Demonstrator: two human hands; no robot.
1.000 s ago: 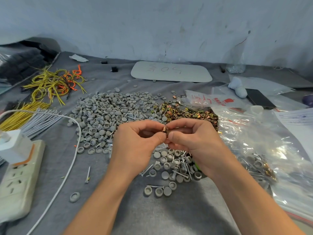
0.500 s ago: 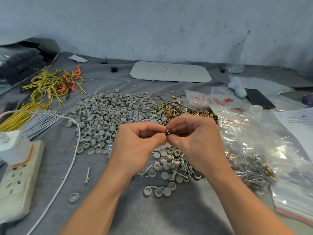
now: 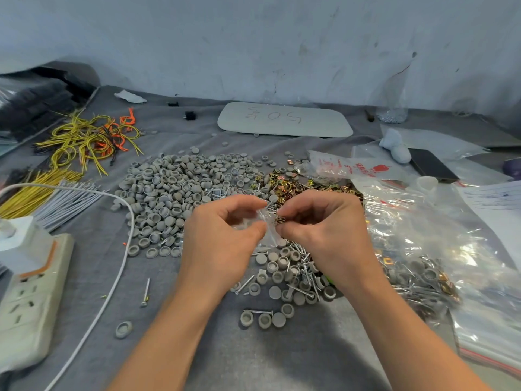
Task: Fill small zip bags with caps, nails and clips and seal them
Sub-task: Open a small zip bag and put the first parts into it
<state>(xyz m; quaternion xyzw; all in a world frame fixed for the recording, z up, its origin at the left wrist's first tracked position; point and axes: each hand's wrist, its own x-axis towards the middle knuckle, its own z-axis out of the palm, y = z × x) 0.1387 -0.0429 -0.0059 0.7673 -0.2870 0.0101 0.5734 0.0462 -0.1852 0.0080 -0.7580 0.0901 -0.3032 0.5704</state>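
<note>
While L hand (image 3: 220, 246) pinches crinkly clear zip bag (image 3: 268, 235), R hand (image 3: 320, 234) pinches brassy clips (image 3: 280, 220).

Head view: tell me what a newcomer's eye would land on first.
The two hands at centre draw the eye: the left hand holds a small clear zip bag while the right hand pinches brass clips right beside it. Behind them sprawls a big heap of grey caps, with a glinting clip pile to its right. Bright yellow and orange wires stand out at far left.
</note>
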